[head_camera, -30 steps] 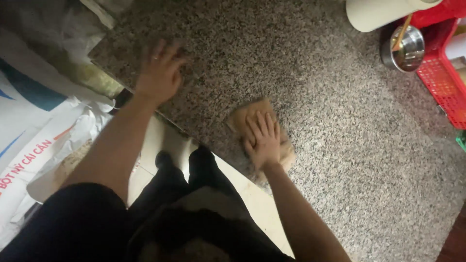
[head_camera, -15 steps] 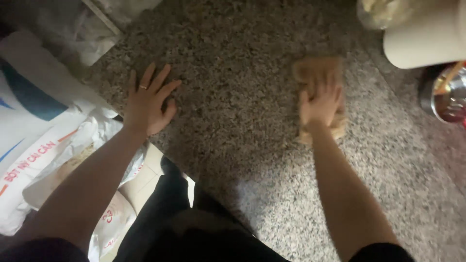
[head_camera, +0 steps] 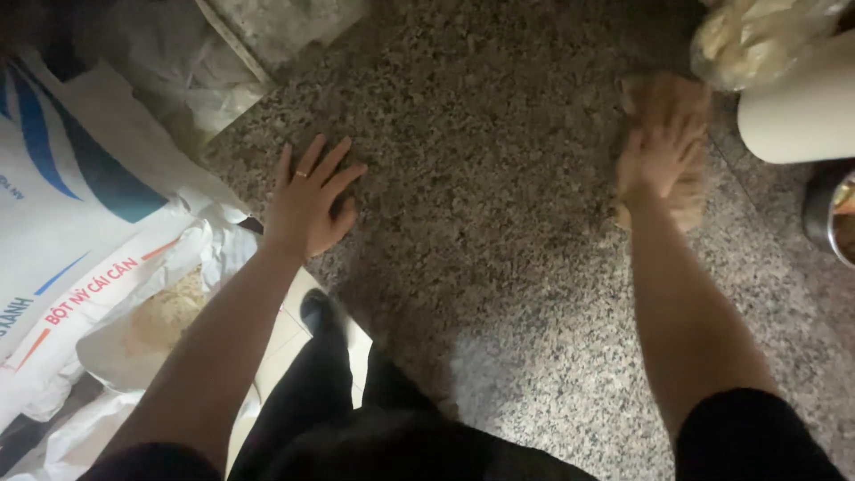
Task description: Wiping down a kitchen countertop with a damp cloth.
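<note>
My right hand (head_camera: pixel 657 158) presses flat on a tan cloth (head_camera: pixel 670 96) lying on the speckled granite counter (head_camera: pixel 499 267), far out toward the right side. The cloth shows above and below my fingers. My left hand (head_camera: pixel 307 203), with a ring on one finger, rests flat with fingers spread near the counter's left corner and holds nothing. Both forearms reach forward from my dark sleeves.
A white cylindrical container (head_camera: pixel 797 111) and a clear plastic bag (head_camera: pixel 757 36) stand just right of the cloth. A metal bowl (head_camera: pixel 833 223) sits at the right edge. White sacks with blue and red print (head_camera: pixel 80 232) lie left of the counter, over pale floor tiles.
My right hand has slid the cloth farther away and to the right across the counter, up close to the white container. My left hand has stayed planted near the corner.
</note>
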